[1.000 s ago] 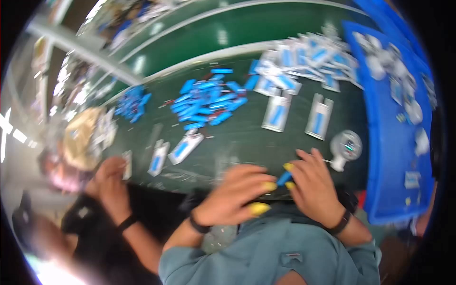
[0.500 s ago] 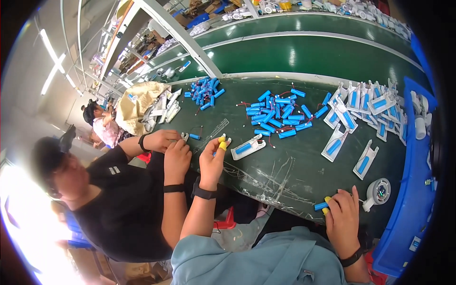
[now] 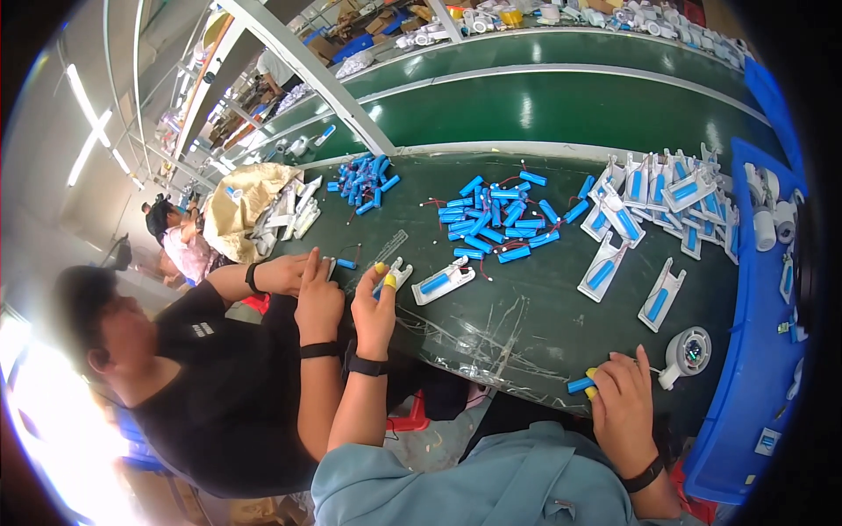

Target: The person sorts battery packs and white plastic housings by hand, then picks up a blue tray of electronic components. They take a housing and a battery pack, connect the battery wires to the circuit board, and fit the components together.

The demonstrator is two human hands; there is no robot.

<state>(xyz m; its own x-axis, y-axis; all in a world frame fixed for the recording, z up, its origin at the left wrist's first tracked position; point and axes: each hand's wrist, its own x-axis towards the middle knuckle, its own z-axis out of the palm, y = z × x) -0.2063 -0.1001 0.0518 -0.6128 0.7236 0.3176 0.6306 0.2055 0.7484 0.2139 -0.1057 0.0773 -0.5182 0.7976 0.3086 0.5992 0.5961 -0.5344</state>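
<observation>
At the table's near edge, my right hand pinches a blue cylindrical battery between fingertips wearing yellow finger cots. My left hand, also with yellow cots, is closed on a white plastic housing with a bit of blue showing; fingers hide much of it. Just right of it lies another white housing with a blue battery inside. A pile of blue batteries with thin red wires is spread beyond. Two more filled housings, one a white tray-like housing, lie to the right.
Many filled housings are heaped at the back right, beside a blue bin. A small white round fan-like device lies near my right hand. At left, a co-worker works close to my left arm. A second battery pile sits farther back.
My left hand has shifted slightly left and down, and the white housing in it shows more. My right hand still pinches the battery. The view has shifted a little.
</observation>
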